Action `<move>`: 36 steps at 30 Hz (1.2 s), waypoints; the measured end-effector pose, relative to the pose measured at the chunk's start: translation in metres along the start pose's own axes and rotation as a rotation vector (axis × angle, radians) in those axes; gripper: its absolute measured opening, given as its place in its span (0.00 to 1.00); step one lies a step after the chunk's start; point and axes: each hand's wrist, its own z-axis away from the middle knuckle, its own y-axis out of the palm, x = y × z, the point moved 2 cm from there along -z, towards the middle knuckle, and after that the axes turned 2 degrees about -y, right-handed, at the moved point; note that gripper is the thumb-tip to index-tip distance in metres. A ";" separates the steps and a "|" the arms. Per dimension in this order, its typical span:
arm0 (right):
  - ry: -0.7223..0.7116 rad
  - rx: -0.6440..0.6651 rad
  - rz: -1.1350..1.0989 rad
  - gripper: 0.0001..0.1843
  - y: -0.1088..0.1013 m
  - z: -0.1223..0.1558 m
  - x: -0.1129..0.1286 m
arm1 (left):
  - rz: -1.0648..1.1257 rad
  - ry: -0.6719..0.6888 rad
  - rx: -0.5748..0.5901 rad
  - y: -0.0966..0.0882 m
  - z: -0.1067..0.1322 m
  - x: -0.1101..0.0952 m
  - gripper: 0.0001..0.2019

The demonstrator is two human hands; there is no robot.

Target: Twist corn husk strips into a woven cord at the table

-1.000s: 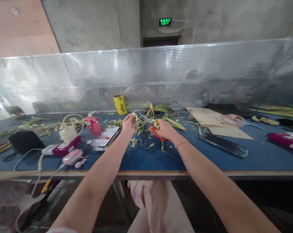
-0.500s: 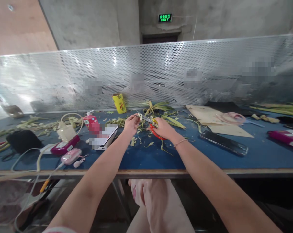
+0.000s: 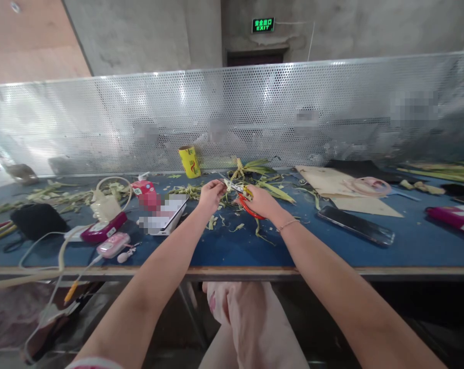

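My right hand (image 3: 261,201) grips red-handled scissors (image 3: 244,201) over the blue table top (image 3: 232,246); their blades point left toward my left hand. My left hand (image 3: 209,195) is closed in a pinch on a small pale leaf strip (image 3: 222,185) right at the blade tips. Short yellow-green leaf cuttings (image 3: 212,222) lie on the table under and around both hands. A pile of long green and yellow leaves (image 3: 260,173) sits just behind my hands.
A phone (image 3: 163,215) and a red drink carton (image 3: 146,192) lie left of my hands, with pink devices (image 3: 103,230) and cables beyond. A dark phone (image 3: 355,226), wooden boards (image 3: 339,189) and a pink ring lie right. A yellow cylinder (image 3: 189,162) stands by the perforated metal screen (image 3: 232,118).
My left hand has closed in on the scissor blades, dropping slightly and bringing the leaf strip to the tips. The right hand with the scissors has hardly moved.
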 end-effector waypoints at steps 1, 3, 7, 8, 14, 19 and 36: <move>0.013 0.001 -0.003 0.21 0.000 0.000 0.000 | -0.005 0.002 -0.003 0.000 0.000 0.000 0.07; 0.045 0.021 -0.033 0.20 0.000 0.000 0.000 | -0.009 0.004 0.002 -0.001 -0.001 0.001 0.06; 0.090 0.084 -0.108 0.19 0.001 0.000 0.000 | -0.004 0.017 0.026 -0.003 -0.002 0.003 0.07; 0.095 0.084 -0.109 0.19 0.001 0.000 -0.001 | -0.002 0.020 0.025 -0.003 -0.003 0.003 0.08; 0.089 0.061 -0.061 0.19 0.001 0.000 -0.002 | -0.003 0.013 0.014 -0.003 -0.002 0.003 0.08; 0.114 0.074 -0.032 0.21 -0.002 0.000 -0.003 | 0.018 0.004 0.008 -0.002 -0.001 0.002 0.06; 0.115 0.182 -0.098 0.21 -0.003 0.001 -0.004 | 0.016 0.007 -0.013 -0.001 0.000 -0.001 0.06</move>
